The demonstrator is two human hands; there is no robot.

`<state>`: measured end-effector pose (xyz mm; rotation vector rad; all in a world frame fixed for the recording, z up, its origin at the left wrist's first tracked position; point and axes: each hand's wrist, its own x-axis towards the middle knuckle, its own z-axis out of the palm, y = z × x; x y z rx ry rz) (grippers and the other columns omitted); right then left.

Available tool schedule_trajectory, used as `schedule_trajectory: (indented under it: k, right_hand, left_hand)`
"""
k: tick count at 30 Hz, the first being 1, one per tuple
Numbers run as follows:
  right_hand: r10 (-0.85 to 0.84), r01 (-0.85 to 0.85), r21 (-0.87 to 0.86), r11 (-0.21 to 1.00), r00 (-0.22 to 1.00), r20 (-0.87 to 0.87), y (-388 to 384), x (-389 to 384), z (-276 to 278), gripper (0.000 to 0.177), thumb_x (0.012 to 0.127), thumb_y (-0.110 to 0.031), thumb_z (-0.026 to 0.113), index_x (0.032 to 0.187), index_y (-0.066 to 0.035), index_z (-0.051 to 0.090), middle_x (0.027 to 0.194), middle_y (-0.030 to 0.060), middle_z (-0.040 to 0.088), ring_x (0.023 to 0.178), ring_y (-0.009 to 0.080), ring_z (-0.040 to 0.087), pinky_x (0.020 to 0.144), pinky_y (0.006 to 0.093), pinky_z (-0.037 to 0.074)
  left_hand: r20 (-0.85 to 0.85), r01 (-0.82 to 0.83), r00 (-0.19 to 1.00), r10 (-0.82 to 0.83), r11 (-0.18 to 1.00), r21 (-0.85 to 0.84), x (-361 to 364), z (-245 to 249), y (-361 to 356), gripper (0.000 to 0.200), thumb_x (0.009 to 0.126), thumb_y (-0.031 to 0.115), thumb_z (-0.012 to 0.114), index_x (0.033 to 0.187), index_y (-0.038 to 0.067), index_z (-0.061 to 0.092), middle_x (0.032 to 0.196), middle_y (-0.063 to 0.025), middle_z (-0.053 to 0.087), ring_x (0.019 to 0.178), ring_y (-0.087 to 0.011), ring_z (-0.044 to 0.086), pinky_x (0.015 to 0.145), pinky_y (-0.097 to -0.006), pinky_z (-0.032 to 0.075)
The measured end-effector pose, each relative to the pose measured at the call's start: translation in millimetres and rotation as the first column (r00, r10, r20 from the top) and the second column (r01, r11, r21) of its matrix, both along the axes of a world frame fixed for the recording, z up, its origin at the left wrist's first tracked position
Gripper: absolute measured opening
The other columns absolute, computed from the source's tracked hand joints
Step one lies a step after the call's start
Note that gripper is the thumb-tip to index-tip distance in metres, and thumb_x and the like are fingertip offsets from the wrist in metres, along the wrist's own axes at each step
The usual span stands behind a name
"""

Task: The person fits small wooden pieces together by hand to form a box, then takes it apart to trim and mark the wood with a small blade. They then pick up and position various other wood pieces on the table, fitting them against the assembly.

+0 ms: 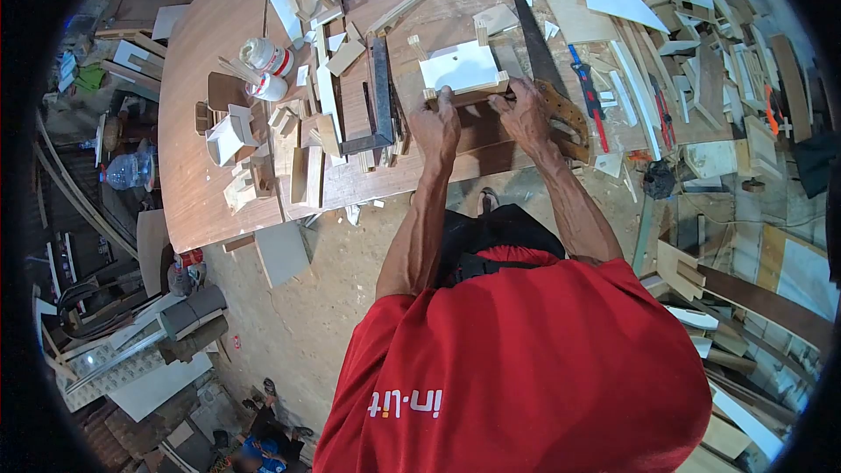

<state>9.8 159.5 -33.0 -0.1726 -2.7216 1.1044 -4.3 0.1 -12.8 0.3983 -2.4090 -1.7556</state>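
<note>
1. Workpiece: small wooden frame [460, 68] with white top panel and pale corner posts, at the near edge of the brown wood-grain counter [206, 201]
2. Left hand [435, 127]: grasping the frame's near left corner, thumb along the near rail
3. Right hand [524, 116]: fingers bent, grasping the near right corner; exact fingertip contact too small to tell
4. Handsaw [534, 39]: right of the frame, wooden handle beside the right hand, blade pointing to the far side
5. Box cutter [588, 96], red and blue: right of the saw
6. Metal try square [379, 96]: left of the frame, lying flat among wood offcuts [307, 175]
7. Two white-and-red jars [266, 60]: farther left, thin sticks standing in the nearer one
</note>
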Motion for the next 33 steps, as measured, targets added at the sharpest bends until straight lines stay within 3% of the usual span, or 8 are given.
schedule_trajectory:
  k: [12, 18, 21, 23, 27, 29, 31, 33]
  right_hand:
    - [0.028, -0.014, 0.107, 0.994, 0.991, -0.131, 0, 1, -13, 0.034, 0.081, -0.025, 0.070, 0.104, -0.001, 0.062, 0.103, 0.0178, 0.058, 0.096, 0.0366, 0.059, 0.079, 0.0465, 0.049]
    - [0.075, -0.061, 0.116, 0.991, 0.990, -0.118, 3, 4, -2, 0.031, 0.083, -0.020, 0.066, 0.108, -0.002, 0.060, 0.103, 0.0188, 0.058, 0.096, 0.0378, 0.059, 0.082, 0.0466, 0.048]
    - [0.118, -0.108, 0.093, 0.990, 0.987, -0.110, 11, 5, -1, 0.028, 0.085, -0.016, 0.060, 0.109, -0.001, 0.059, 0.101, 0.0215, 0.059, 0.095, 0.0405, 0.058, 0.084, 0.0468, 0.047]
    - [0.090, -0.102, -0.129, 0.986, 0.991, -0.095, 14, 2, -7, 0.027, 0.089, -0.016, 0.051, 0.110, -0.001, 0.058, 0.101, 0.0254, 0.059, 0.094, 0.0430, 0.057, 0.084, 0.0474, 0.046]
    - [-0.069, 0.010, -0.242, 0.970, 0.969, -0.237, 14, 1, -6, 0.035, 0.095, -0.028, 0.043, 0.103, 0.002, 0.059, 0.093, 0.0281, 0.060, 0.087, 0.0448, 0.057, 0.079, 0.0475, 0.045]
    - [-0.029, 0.078, -0.312, 0.947, 0.987, 0.159, 16, 1, 28, 0.053, 0.099, -0.041, 0.035, 0.094, 0.005, 0.060, 0.083, 0.0283, 0.061, 0.081, 0.0453, 0.059, 0.074, 0.0472, 0.044]
    - [-0.037, 0.078, -0.280, 0.957, 0.988, 0.149, 12, 0, 41, 0.059, 0.098, -0.046, 0.034, 0.091, 0.006, 0.061, 0.078, 0.0282, 0.061, 0.078, 0.0459, 0.059, 0.072, 0.0476, 0.044]
    - [-0.041, 0.073, -0.247, 0.966, 0.990, 0.135, 9, -2, 52, 0.066, 0.098, -0.051, 0.033, 0.087, 0.007, 0.062, 0.074, 0.0282, 0.061, 0.075, 0.0464, 0.059, 0.070, 0.0479, 0.045]
  left_hand:
    - [-0.067, -0.041, 0.997, 0.038, 0.998, -0.051, -2, -14, 3, 0.038, 0.087, 0.027, 0.062, 0.107, -0.005, 0.066, 0.092, -0.0259, 0.068, 0.086, -0.0384, 0.065, 0.079, -0.0429, 0.048]
    - [-0.019, 0.008, 1.000, -0.008, 1.000, 0.012, -1, -3, -2, 0.041, 0.088, 0.030, 0.062, 0.108, -0.006, 0.064, 0.093, -0.0261, 0.068, 0.087, -0.0375, 0.065, 0.080, -0.0424, 0.047]
    - [-0.002, 0.128, 0.992, -0.128, 0.992, -0.007, 4, 9, -8, 0.045, 0.089, 0.028, 0.063, 0.115, -0.008, 0.058, 0.099, -0.0251, 0.067, 0.092, -0.0330, 0.064, 0.084, -0.0393, 0.047]
    - [-0.044, 0.172, 0.984, -0.172, 0.985, -0.023, 5, 2, -10, 0.051, 0.091, 0.028, 0.062, 0.122, -0.011, 0.050, 0.110, -0.0232, 0.064, 0.100, -0.0267, 0.062, 0.089, -0.0355, 0.045]
    - [-0.058, 0.199, 0.980, -0.192, 0.965, 0.170, 13, 21, -12, 0.054, 0.093, 0.027, 0.062, 0.124, -0.013, 0.046, 0.120, -0.0216, 0.060, 0.108, -0.0236, 0.058, 0.094, -0.0334, 0.043]
    - [-0.029, 0.141, 0.990, -0.139, 0.931, 0.338, 10, 8, -21, 0.059, 0.094, 0.032, 0.061, 0.130, -0.012, 0.043, 0.125, -0.0214, 0.057, 0.111, -0.0224, 0.055, 0.097, -0.0329, 0.041]
    - [0.035, 0.057, 0.997, -0.070, 0.959, 0.279, 6, 2, -27, 0.060, 0.095, 0.036, 0.058, 0.131, -0.010, 0.046, 0.123, -0.0198, 0.058, 0.110, -0.0220, 0.055, 0.096, -0.0314, 0.041]
    - [0.067, 0.124, 0.984, -0.167, 0.899, 0.420, 1, -2, -38, 0.069, 0.092, 0.046, 0.059, 0.126, -0.013, 0.050, 0.120, -0.0192, 0.058, 0.111, -0.0233, 0.055, 0.098, -0.0330, 0.041]
